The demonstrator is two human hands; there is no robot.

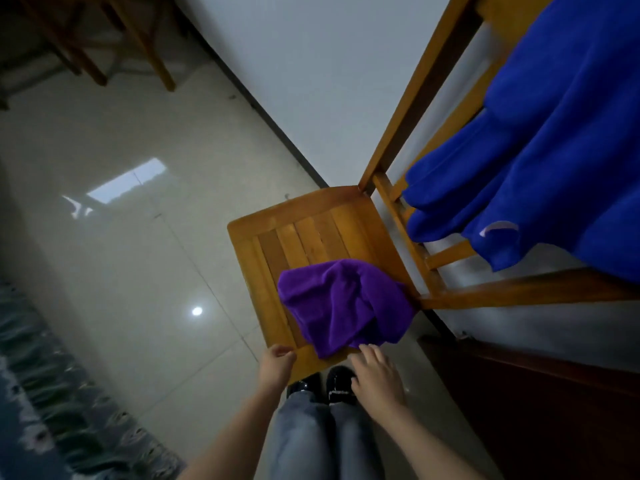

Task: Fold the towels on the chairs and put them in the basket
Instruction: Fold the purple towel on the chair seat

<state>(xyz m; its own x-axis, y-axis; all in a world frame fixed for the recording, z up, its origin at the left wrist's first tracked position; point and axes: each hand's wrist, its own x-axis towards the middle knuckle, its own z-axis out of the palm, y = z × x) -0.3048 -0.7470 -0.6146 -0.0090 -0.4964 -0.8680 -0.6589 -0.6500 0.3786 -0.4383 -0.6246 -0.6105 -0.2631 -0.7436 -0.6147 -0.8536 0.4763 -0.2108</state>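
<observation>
A crumpled purple towel (346, 304) lies on the near right part of a wooden chair's seat (294, 237). A large blue towel (540, 140) hangs over the chair's backrest at the upper right. My left hand (275, 367) hovers at the seat's front edge with loosely curled fingers, holding nothing. My right hand (375, 374) reaches forward with fingers straight, its fingertips at the purple towel's near hem. No basket is in view.
Glossy tiled floor (138, 254) spreads to the left. A patterned rug (45, 393) lies at the lower left. More wooden chair legs (104, 46) stand at the top left. A white wall and a dark wooden cabinet (536, 410) are on the right.
</observation>
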